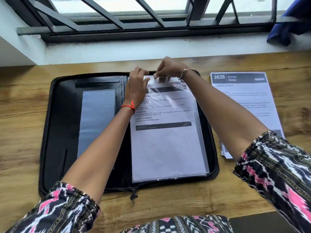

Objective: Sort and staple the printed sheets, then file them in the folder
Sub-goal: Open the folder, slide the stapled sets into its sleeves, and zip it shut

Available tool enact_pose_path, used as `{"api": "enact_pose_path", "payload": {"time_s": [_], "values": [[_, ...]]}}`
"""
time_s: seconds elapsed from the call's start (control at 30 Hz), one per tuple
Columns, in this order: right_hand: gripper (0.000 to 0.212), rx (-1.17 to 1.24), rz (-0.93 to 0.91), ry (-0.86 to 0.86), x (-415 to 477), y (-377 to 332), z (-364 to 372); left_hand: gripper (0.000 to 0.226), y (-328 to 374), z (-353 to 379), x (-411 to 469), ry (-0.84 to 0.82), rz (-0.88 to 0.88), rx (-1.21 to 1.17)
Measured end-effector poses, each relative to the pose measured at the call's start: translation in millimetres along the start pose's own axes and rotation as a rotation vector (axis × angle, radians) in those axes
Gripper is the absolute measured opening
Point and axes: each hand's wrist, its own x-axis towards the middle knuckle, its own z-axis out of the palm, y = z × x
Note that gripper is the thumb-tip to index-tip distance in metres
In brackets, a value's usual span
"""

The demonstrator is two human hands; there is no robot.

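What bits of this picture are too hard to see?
All in the head view:
1. Small print on the sheet in the folder: blurred, under the shiny plastic sleeve.
2. Left hand fingertips: hidden behind the hand itself.
3. Lower pages of the stack: covered by its top page.
4. Blue cloth: cut off by the picture's edge.

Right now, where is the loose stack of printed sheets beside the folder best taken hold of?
Probably its near short edge, from the person's side, with the right hand once free. The stack of printed sheets lies flat on the table, and at that edge the sheets fan out, giving fingers a lip to slide under.
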Motion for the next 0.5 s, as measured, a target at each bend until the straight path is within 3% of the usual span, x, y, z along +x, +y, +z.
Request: {"api": "enact_pose_path", "payload": {"time_s": [0.1, 0.2, 0.33, 0.43, 0.5], "values": [[0.028, 0.104, -0.053, 0.15, -19, 10, 4, 0.034, -10, -2, -23, 0.022, 0.022, 0.051], [0.027, -0.132, -0.094, 0.275, -34, 23, 12, 0.047, -15, -4, -50, -0.056, 0.037, 0.112], [0.026, -0.473, 0.032, 0.506, -55, 40, 34, 0.068, -15, -5, -87, -0.193, 0.009, 0.273], [0.041, -0.413, -0.035, 0.576, -78, 37, 77, 0.074, -12, -2, -110, -0.242, -0.006, 0.307], [0.049, -0.341, -0.136, 0.516, -96, 24, 113, 0.067, -9, -1, -118, -0.246, -0.021, 0.224]]}}
